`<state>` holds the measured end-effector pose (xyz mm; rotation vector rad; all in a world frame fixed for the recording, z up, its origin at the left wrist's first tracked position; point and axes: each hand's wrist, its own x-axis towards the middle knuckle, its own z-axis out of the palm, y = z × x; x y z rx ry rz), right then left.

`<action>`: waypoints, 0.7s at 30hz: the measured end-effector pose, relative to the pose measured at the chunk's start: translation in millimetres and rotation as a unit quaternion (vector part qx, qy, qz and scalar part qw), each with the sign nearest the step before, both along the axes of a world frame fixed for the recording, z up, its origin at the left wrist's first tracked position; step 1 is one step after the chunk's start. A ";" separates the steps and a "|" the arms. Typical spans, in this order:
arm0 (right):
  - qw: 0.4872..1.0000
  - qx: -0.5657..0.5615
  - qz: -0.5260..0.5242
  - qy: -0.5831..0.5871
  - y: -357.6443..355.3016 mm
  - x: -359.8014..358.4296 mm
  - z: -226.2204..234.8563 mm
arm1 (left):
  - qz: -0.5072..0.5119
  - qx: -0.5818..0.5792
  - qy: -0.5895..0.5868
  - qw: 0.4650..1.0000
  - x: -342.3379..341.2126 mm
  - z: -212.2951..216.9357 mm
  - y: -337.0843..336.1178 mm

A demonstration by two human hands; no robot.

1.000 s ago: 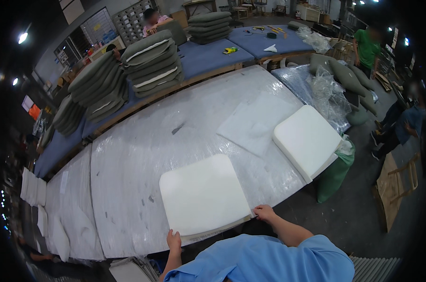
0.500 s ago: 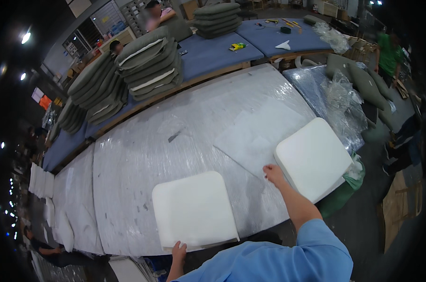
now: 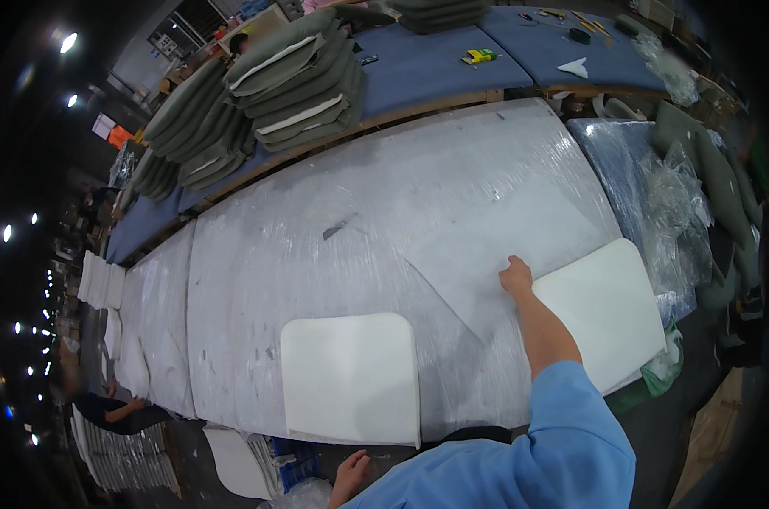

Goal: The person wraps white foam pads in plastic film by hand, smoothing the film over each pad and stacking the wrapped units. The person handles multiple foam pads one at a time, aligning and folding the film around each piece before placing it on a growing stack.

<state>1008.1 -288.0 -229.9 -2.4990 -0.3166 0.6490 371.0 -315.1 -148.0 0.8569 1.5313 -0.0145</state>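
A square white foam pad (image 3: 350,377) lies flat at the near edge of the plastic-wrapped table (image 3: 317,212). My left hand (image 3: 350,475) hangs below that edge, under the pad, fingers loose and holding nothing. My right hand (image 3: 516,276) is stretched out over the table with its fingers curled on the edge of a thin, pale sheet (image 3: 495,242) spread to the right of centre. Just to the right of that hand a second white foam pad (image 3: 609,314) sticks out over the table's right corner.
Stacks of grey-green cushions (image 3: 295,76) line a blue-covered table (image 3: 452,64) at the back, with small tools (image 3: 479,56) on it. Clear plastic wrap and green cushions (image 3: 698,170) crowd the right side. White pads (image 3: 100,284) pile up far left, near a crouching person (image 3: 117,411).
My right hand left the near foam pad and reached right and forward to the thin sheet by the second pad. My left hand dropped below the table edge.
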 end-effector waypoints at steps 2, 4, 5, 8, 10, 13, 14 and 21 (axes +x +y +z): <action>0.991 0.087 0.000 0.106 -8.1 8.7 0.9 | -0.026 0.018 0.006 0.999 14.5 1.0 11.9; 0.931 0.229 -0.038 0.281 -5.9 -1.3 17.0 | -0.036 0.038 -0.002 0.999 29.5 -5.2 19.1; 0.882 0.292 -0.057 0.365 -7.3 -8.2 27.8 | -0.041 0.047 -0.005 0.998 39.0 -9.2 24.1; 0.806 0.398 -0.045 0.436 -22.6 -42.7 52.4 | -0.118 0.064 -0.035 0.990 79.5 -15.1 50.7; 0.735 0.448 -0.040 0.508 -33.4 -73.3 69.5 | -0.165 0.078 -0.098 0.978 116.4 -9.9 68.6; 0.666 0.460 -0.013 0.587 -44.1 -128.3 102.4 | -0.183 0.121 -0.210 0.953 169.4 17.7 91.5; 0.651 0.453 -0.001 0.609 -44.6 -145.8 114.4 | -0.153 0.105 -0.239 0.953 181.2 26.1 99.9; 0.727 0.335 0.121 0.587 -42.5 -231.9 99.9 | -0.122 -0.043 -0.428 0.895 176.7 51.9 149.7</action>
